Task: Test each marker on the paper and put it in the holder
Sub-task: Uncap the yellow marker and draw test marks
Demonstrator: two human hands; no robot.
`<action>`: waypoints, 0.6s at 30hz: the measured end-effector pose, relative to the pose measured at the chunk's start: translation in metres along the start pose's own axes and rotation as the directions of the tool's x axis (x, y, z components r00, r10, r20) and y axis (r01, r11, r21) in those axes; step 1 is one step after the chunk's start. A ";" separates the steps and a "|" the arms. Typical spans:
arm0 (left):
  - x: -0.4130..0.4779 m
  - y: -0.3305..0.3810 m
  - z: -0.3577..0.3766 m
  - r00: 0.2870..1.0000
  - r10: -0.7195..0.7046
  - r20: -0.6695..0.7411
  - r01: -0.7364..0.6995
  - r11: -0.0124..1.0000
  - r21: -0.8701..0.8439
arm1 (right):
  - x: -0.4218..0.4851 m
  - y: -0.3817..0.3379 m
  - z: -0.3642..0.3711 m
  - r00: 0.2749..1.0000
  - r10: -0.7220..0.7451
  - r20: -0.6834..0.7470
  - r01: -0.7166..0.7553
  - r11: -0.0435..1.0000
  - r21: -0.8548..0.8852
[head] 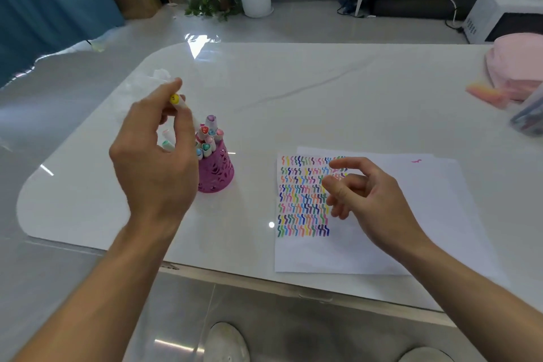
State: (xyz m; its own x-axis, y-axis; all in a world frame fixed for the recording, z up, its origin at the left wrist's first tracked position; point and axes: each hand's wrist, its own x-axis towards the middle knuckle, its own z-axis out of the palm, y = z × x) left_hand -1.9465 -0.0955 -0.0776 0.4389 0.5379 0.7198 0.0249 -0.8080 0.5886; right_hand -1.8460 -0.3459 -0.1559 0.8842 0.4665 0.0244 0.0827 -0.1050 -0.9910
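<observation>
Two bare forearms enter from the bottom edge, above a white shoe (226, 341) on the floor. The left hand (152, 161) pinches a yellow-capped marker (179, 103) between thumb and fingertips, cap uppermost, its body slanting down toward the pink holder (219, 173). Its lower end meets the markers (210, 132) standing in the holder; whether it is inside cannot be told. The right hand (370, 200) holds nothing, its fingers loosely curled over the rows of coloured squiggles on the paper (382, 244). Holder and paper sit apart on the white table (293, 91).
</observation>
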 end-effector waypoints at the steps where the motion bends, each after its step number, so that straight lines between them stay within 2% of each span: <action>1: -0.001 -0.002 0.000 0.999 -0.038 0.033 0.038 0.999 0.024 | 0.000 0.000 0.000 1.000 -0.005 0.000 0.005 1.000 -0.006; 4: -0.004 -0.010 0.002 0.985 -0.107 0.132 0.091 0.988 0.125 | 0.000 0.000 0.000 1.000 -0.020 -0.005 0.019 1.000 -0.024; 8: -0.006 -0.019 0.006 0.964 -0.139 0.226 0.079 0.963 0.257 | 0.003 0.000 0.001 1.000 -0.018 -0.006 0.017 0.999 -0.044; 11: -0.007 -0.022 0.010 0.961 -0.127 0.248 0.037 0.941 0.337 | 0.003 0.001 0.002 1.000 -0.012 -0.001 0.012 0.998 -0.058; 18: -0.005 -0.027 0.014 0.963 -0.163 0.216 0.083 0.937 0.339 | 0.002 0.003 0.001 1.000 -0.006 0.003 0.006 0.999 -0.047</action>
State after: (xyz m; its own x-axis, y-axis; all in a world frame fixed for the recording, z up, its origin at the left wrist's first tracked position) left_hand -1.9367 -0.0801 -0.1025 0.6126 0.5977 0.5172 0.3643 -0.7942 0.4863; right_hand -1.8445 -0.3448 -0.1590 0.8825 0.4694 0.0303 0.1098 -0.1430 -0.9836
